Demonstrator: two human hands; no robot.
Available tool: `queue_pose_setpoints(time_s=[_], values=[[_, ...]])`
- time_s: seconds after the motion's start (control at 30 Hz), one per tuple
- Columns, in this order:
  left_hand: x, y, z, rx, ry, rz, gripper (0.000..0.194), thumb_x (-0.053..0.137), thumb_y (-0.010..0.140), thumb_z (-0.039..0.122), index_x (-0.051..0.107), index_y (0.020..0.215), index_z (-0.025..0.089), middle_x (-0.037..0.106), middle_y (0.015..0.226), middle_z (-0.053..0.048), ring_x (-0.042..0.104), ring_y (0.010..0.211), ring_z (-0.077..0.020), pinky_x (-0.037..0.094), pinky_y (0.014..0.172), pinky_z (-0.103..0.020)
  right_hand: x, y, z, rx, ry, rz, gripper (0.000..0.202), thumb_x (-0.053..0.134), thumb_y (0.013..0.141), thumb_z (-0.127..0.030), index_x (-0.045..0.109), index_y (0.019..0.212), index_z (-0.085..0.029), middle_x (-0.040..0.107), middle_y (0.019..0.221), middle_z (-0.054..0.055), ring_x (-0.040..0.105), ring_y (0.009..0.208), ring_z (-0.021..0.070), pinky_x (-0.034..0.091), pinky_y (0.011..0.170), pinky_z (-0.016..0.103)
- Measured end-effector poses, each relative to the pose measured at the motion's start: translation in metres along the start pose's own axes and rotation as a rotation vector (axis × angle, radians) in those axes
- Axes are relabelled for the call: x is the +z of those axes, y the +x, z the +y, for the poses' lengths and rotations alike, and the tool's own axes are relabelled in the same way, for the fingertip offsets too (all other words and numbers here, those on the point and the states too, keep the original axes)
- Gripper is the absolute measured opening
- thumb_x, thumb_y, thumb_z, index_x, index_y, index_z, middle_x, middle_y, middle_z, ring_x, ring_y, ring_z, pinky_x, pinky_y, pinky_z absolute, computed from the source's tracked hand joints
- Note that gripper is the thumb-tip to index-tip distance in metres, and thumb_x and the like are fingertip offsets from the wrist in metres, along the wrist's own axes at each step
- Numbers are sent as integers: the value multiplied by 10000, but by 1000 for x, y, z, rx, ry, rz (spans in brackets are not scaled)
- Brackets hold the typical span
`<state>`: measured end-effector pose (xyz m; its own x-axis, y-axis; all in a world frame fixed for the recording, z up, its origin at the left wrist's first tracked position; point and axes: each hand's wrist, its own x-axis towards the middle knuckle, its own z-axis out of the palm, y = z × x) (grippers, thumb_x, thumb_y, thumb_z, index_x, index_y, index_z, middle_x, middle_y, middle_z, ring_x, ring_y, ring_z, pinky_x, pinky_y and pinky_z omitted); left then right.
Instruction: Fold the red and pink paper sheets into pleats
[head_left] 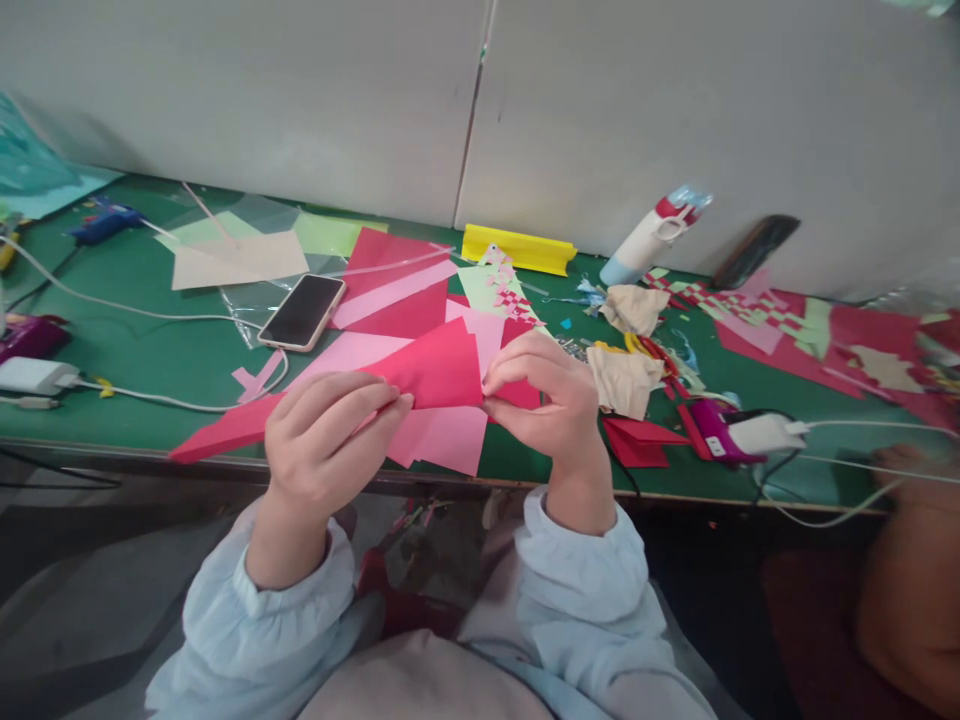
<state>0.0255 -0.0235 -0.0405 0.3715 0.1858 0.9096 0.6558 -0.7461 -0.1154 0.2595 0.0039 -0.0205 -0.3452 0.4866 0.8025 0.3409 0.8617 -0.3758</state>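
Note:
A long red sheet of paper (442, 365) is held up in front of me, above the table's front edge. My left hand (326, 440) pinches its lower edge near the middle, with a narrow red end sticking out to the left. At the paper's right end, the thumb and forefinger of my right hand (547, 390) grip the corner. Pink sheets (450, 440) lie on the table just beneath it. Behind them are a darker red sheet (375, 310) and a pale green piece with pink-and-red woven bits (510, 290).
The green table (150, 400) runs along a grey wall. A phone (304, 312) with a white cable lies left of centre, and a blue glue gun (109, 222) further left. A white bottle (652, 240), cloth scraps (626, 380) and a purple power strip (720, 430) are rightward. Another person's arm (911, 570) shows at right.

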Motion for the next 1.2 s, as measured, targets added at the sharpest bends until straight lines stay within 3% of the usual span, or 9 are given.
queue_pose_setpoints(time_s=[0.27, 0.5, 0.67, 0.83, 0.93, 1.2], values=[[0, -2, 3, -6, -11, 58, 279, 786, 649, 8, 660, 827, 182, 719, 848, -35, 692, 803, -191, 589, 668, -317, -1, -1, -4, 16, -20, 8, 143, 645, 806, -111, 583, 783, -237, 648, 730, -6, 612, 718, 167, 500, 695, 348], [-1, -5, 2, -73, -28, -29, 247, 721, 748, 64, 677, 888, 263, 734, 883, -6, 702, 814, -187, 578, 704, -332, -1, -2, -5, 40, -48, -6, 102, 657, 833, -158, 631, 840, -256, 658, 790, 9, 613, 764, 183, 498, 743, 370], [0, 3, 3, -171, -58, -196, 161, 682, 805, 110, 688, 911, 231, 736, 808, -20, 684, 750, -161, 553, 703, -296, 0, -1, -1, 61, -93, -30, 42, 723, 829, -250, 685, 847, -248, 636, 863, 34, 588, 845, 191, 492, 796, 375], [0, 7, 7, -393, -150, -277, 79, 651, 860, 193, 720, 896, 201, 761, 822, -26, 704, 720, -142, 549, 651, -237, 2, -4, 9, 215, 44, -143, 152, 712, 837, -363, 670, 850, -217, 660, 978, 59, 620, 944, 195, 511, 860, 372], [1, 7, 7, -513, -172, -305, 74, 674, 846, 233, 738, 879, 214, 772, 823, -5, 717, 716, -143, 554, 633, -219, 5, -8, 13, 315, 140, -196, 234, 730, 811, -412, 667, 870, -195, 683, 924, 56, 648, 872, 180, 531, 816, 334], [0, 4, 4, -725, -281, -365, 111, 694, 821, 299, 761, 886, 239, 777, 818, 5, 715, 677, -147, 575, 605, -219, 11, -14, 19, 502, 285, -135, 256, 787, 736, -411, 702, 792, -175, 710, 760, 32, 665, 718, 161, 556, 700, 289]])
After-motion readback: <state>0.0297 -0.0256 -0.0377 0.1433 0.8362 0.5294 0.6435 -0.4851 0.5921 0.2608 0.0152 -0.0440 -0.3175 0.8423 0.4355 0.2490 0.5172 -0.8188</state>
